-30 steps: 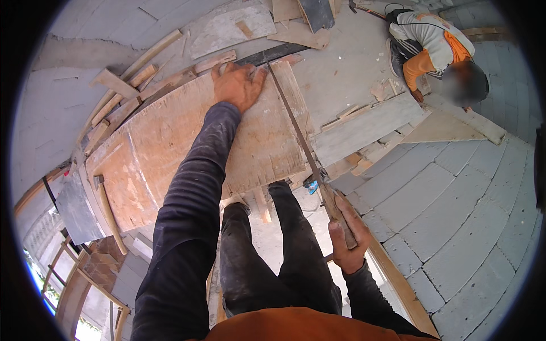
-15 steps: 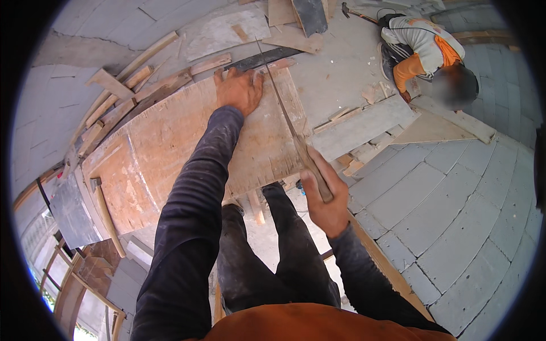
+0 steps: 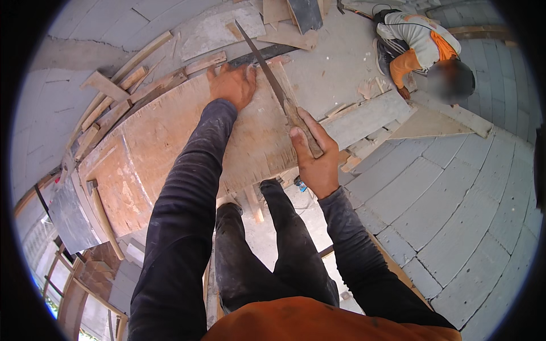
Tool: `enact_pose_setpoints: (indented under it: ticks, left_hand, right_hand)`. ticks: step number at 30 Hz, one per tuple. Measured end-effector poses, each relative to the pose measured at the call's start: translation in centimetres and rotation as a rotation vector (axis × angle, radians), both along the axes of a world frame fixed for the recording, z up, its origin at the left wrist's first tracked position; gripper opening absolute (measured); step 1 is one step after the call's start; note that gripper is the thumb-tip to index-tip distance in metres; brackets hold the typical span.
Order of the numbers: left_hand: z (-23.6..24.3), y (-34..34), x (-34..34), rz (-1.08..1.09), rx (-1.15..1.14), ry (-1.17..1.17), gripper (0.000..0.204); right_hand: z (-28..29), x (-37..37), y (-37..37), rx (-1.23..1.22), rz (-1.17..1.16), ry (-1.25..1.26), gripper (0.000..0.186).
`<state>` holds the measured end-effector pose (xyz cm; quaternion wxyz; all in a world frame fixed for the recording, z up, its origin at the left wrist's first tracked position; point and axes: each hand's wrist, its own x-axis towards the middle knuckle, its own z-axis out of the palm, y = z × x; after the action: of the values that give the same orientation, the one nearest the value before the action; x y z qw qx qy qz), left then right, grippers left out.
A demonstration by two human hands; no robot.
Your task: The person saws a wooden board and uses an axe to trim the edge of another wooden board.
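Observation:
A worn plywood board [image 3: 170, 125] stretches across in front of me. My left hand [image 3: 232, 85] rests on its far edge, palm down with the fingers spread. In my right hand [image 3: 319, 165] is a handsaw [image 3: 263, 62], gripped by its wooden handle. The saw's blade points away from me and crosses the board's right part, to the right of my left hand, with its tip beyond the far edge. Whether the teeth sit in a cut, I cannot tell.
A hammer [image 3: 105, 219] lies on the board's left end. Timber offcuts [image 3: 108, 85] are heaped beyond the board. Far right, a co-worker [image 3: 421, 51] crouches by a long plank [image 3: 369, 118]. A grey block wall [image 3: 432, 199] stands at right. More sheet scraps [image 3: 224, 31] lie on the floor.
My right hand and the saw have moved forward, away from me, so the blade reaches farther past the board's far edge. My left hand stays on the board.

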<state>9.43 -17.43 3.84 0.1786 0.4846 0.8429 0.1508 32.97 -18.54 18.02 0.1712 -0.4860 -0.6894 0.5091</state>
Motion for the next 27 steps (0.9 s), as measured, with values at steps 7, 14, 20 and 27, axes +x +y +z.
enact_pose_setpoints:
  ticks: [7, 14, 20, 27]
  left_hand:
    - [-1.6, -0.2, 0.4, 0.053, 0.012, 0.189, 0.051]
    - [-3.1, 0.1, 1.0, -0.04, 0.029, 0.176, 0.05]
    - [-1.4, -0.4, -1.2, -0.037, -0.077, 0.212, 0.052]
    - [-3.0, -0.7, -0.1, -0.054, -0.024, 0.21, 0.051]
  right_hand:
    - [6.6, 8.2, -8.2, -0.105, -0.083, 0.034, 0.051]
    - [-1.6, 3.0, -1.9, 0.052, -0.042, 0.075, 0.054]
    - [2.9, 9.3, -8.6, -0.08, -0.03, 0.097, 0.055]
    - [-0.9, 4.8, -4.4, -0.038, -0.064, 0.104, 0.054]
